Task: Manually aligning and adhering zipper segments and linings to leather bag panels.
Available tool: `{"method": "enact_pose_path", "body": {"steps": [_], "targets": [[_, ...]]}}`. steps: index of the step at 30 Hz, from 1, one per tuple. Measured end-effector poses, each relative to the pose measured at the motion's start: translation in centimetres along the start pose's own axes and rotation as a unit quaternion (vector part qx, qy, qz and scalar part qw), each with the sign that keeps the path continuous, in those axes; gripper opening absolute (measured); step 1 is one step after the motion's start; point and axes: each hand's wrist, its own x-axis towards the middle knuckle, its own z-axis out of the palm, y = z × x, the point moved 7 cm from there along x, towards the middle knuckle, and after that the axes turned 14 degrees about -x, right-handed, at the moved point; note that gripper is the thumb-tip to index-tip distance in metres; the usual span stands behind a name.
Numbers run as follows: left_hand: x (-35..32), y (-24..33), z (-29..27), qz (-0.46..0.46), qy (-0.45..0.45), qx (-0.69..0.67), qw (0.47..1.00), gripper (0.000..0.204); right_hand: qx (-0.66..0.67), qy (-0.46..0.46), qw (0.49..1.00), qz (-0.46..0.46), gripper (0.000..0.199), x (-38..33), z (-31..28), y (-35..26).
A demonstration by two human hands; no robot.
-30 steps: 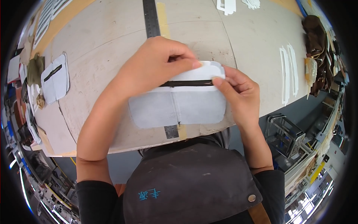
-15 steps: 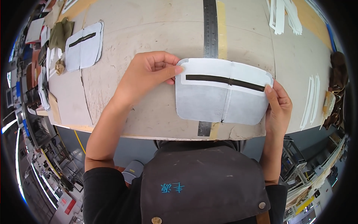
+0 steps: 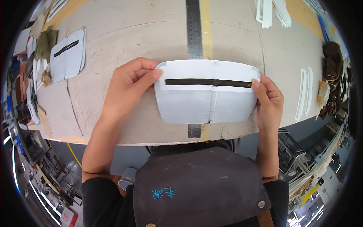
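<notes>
A pale grey panel [image 3: 185, 104] with rounded corners is held up over the table between my two hands. A white frame-shaped strip [image 3: 193, 68] lies along its upper part, around a long dark slot or band [image 3: 193, 82]. My left hand [image 3: 134, 77] is closed on the upper left corner, thumb on the face and fingers behind. At the right edge my right hand [image 3: 269, 94] pinches the panel near the end of the dark band. Beneath it a steel ruler [image 3: 194, 34] runs away from me across the table, partly hidden by the panel.
A stack of similar panels [image 3: 68, 62] lies at the left, beside olive cloth [image 3: 46, 43]. White strips lie at the far right [image 3: 266, 13] and nearer right [image 3: 303, 94]. Brown material [image 3: 332, 72] is heaped at the right edge. Yellow tape [image 3: 206, 30] borders the ruler.
The panel, which sloped down to the right, is now nearly level. Both hands keep their hold on it. The whole view has shifted, so the table's things appear further left.
</notes>
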Motion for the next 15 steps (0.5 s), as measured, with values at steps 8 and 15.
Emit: {"method": "enact_pose_path", "body": {"steps": [8, 15], "targets": [[-1.8, 1.8, 3.4, 0.297, -0.006, 0.438, 0.848, 0.037, -0.462, 0.064, 0.803, -0.370, 0.039, -1.8, 1.8, -4.6], [-3.7, -2.1, 8.0, 0.248, -0.206, 0.552, 0.769, 0.087, -0.574, -0.136, 0.723, -0.360, 0.069, -3.0, 4.7, -2.3]]}}
